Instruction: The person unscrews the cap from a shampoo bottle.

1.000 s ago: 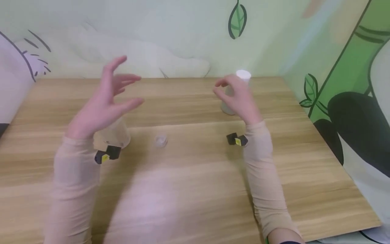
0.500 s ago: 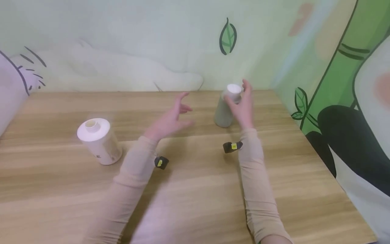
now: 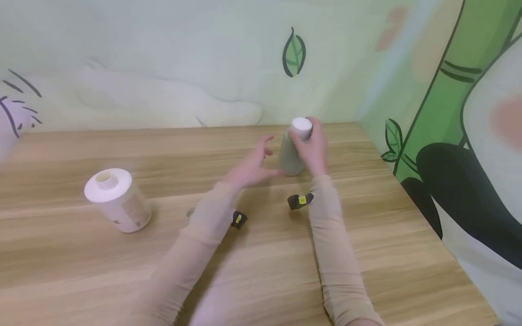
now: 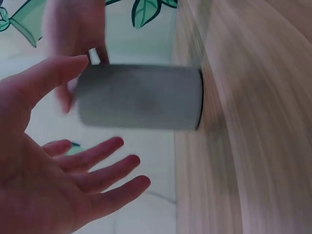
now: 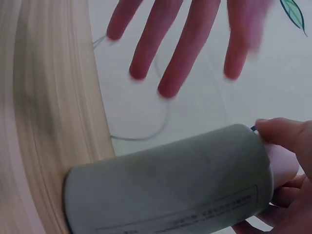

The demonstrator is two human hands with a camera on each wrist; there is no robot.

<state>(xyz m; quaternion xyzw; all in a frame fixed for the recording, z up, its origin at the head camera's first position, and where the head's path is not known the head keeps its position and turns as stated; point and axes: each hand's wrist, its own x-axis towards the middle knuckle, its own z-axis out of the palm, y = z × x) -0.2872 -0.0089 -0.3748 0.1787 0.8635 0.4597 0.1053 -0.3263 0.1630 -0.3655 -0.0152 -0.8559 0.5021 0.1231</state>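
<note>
A grey-green bottle (image 3: 290, 158) with a white cap (image 3: 302, 127) stands toward the back of the wooden table. My right hand (image 3: 315, 149) grips it at the top, thumb on one side of the cap and fingers on the other. Small print shows on the bottle's side in the right wrist view. To the bottle's left is my left hand (image 3: 253, 166), fingers spread and thumb apart, holding nothing. In the left wrist view, the left thumb overlaps the bottle's upper end while the other fingers (image 4: 117, 195) stay off its body.
A white bottle (image 3: 118, 203) with an uncapped neck stands at the left of the table (image 3: 261, 276). A small round clear piece (image 3: 189, 213) lies behind my left forearm, partly hidden. Behind the table rises a painted wall (image 3: 171, 54).
My left hand has swept right from above the white bottle to beside the grey-green bottle. My right hand has gone from beside the cap to gripping it. The head view has shifted.
</note>
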